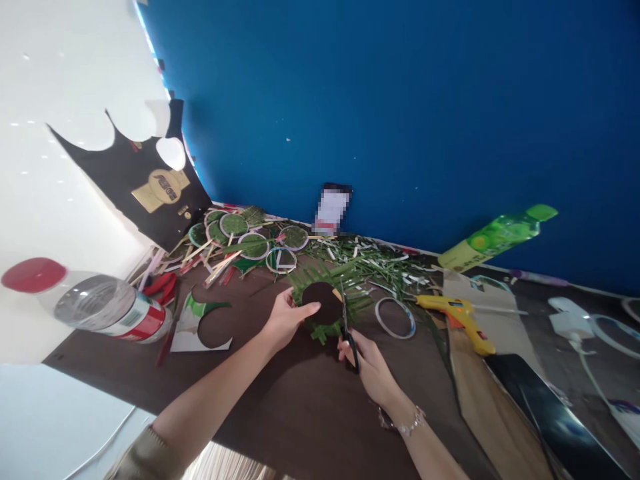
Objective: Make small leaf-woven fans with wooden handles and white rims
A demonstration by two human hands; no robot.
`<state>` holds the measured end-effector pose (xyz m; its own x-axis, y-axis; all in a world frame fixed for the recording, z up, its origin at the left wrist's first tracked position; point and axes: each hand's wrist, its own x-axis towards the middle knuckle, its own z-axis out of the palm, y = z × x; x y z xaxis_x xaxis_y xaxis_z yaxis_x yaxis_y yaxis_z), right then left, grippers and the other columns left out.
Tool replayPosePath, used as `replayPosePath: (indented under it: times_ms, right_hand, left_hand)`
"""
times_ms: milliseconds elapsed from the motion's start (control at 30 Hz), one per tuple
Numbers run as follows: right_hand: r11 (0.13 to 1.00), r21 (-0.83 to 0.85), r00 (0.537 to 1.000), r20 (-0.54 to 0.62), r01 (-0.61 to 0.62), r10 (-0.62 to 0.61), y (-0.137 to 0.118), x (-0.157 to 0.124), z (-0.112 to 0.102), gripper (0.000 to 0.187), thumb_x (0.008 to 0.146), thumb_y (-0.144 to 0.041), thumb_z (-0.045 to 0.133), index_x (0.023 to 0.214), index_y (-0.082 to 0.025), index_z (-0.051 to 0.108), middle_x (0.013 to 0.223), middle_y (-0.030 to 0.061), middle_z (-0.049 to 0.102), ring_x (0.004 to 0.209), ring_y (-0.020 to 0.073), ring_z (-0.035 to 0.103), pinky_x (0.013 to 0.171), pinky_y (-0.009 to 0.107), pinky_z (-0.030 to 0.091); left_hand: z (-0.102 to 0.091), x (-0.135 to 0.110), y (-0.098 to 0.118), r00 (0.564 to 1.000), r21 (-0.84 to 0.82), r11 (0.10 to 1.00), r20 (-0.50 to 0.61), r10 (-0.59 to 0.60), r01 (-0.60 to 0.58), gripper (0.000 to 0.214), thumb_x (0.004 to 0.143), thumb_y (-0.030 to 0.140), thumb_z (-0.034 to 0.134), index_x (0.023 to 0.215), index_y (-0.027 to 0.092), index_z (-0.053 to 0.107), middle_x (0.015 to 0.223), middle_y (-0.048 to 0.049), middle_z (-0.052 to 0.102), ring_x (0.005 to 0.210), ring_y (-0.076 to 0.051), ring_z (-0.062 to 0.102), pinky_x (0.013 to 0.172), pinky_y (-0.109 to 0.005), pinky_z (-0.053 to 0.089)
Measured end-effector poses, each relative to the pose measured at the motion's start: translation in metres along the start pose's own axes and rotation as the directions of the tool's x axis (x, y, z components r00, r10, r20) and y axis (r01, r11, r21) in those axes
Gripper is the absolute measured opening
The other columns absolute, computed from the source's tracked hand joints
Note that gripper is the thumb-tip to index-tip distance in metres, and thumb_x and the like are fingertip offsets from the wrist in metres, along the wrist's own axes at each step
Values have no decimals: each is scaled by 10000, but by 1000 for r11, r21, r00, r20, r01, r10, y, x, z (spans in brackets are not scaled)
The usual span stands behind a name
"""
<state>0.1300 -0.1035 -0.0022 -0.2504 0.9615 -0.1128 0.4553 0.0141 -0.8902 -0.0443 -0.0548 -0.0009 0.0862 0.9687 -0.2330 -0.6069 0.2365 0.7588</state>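
Observation:
My left hand [287, 319] pinches the left side of a dark round disc [321, 308], thumb on top. Green leaf strips [357, 293] stick out from around and under the disc. In my right hand [367, 367] is a pair of scissors [352, 347] with black handles. Their blades point away from me, along the right edge of the disc among the leaf strips; whether the blades are apart is too small to tell. A small tan piece lies at the disc's upper right edge. Just right of the scissors a roll of tape [395, 318] lies on the brown table [280, 400].
Several round green leaf fans [254, 245] and leaf clippings [380, 263] lie along the blue wall, where a phone [331, 210] leans. A large bottle [115, 310] and cut cardboard [193, 327] are left; a yellow glue gun [457, 317], green bottle [495, 237] and black phone [555, 413] are right.

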Motion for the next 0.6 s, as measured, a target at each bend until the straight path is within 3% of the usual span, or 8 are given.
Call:
replayPosePath:
  times_ms: [333,600]
  right_hand:
    - [999,48,1000,20,20,-21,-2,1,-10,420,790,-545,434,598,-174,481,592,1,489,575,118,441,541,239,352]
    - [999,27,998,64,-20,18,-8,0,-18,368,782,-495,462,592,-180,471,538,-17,484,528,105,427,504,225,339]
  left_hand:
    - [-4,2,0,999,48,999,38,17,-19,405,466,210,826,806,106,631,757,-49,684,649,-148,631,658,-269,511]
    - [-4,4,3,1000,59,998,7,3,-3,383,464,224,822,778,111,635,719,-43,687,603,-144,630,613,-256,519]
